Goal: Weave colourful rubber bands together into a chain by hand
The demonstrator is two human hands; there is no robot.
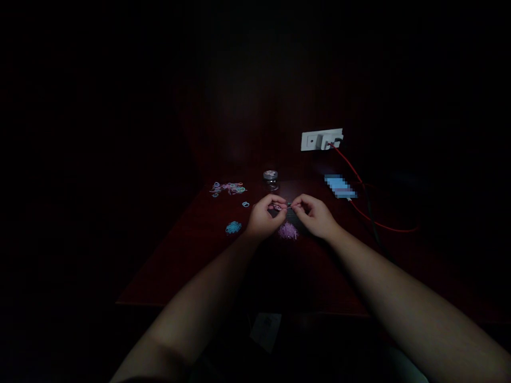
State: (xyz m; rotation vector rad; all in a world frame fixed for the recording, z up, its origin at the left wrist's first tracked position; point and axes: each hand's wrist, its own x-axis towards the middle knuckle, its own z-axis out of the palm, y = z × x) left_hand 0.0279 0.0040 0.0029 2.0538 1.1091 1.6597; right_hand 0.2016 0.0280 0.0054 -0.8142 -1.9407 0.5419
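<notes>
Over the dark red table, my left hand (pixel 264 217) is closed in a pinch, with small pinkish elastic bands (pixel 277 207) showing at its fingers. My right hand (pixel 314 214) pinches too, fingertips close to the left ones. A thin greenish bit (pixel 289 205) shows between the two hands; it is too small and dim to name. Just below them lies a heap of purple elastic bands (pixel 288 231). To the left sit a blue heap of bands (pixel 233 227) and a pair of loose pale blue bands (pixel 245 204).
Mixed coloured bands (pixel 227 188) lie at the back left of the table (pixel 191 260). Behind my hands stands a clear round jar (pixel 270 180). A phone (pixel 340 186) on a red cable (pixel 393 230) lies right, below a wall socket (pixel 311 141). Surroundings are very dark.
</notes>
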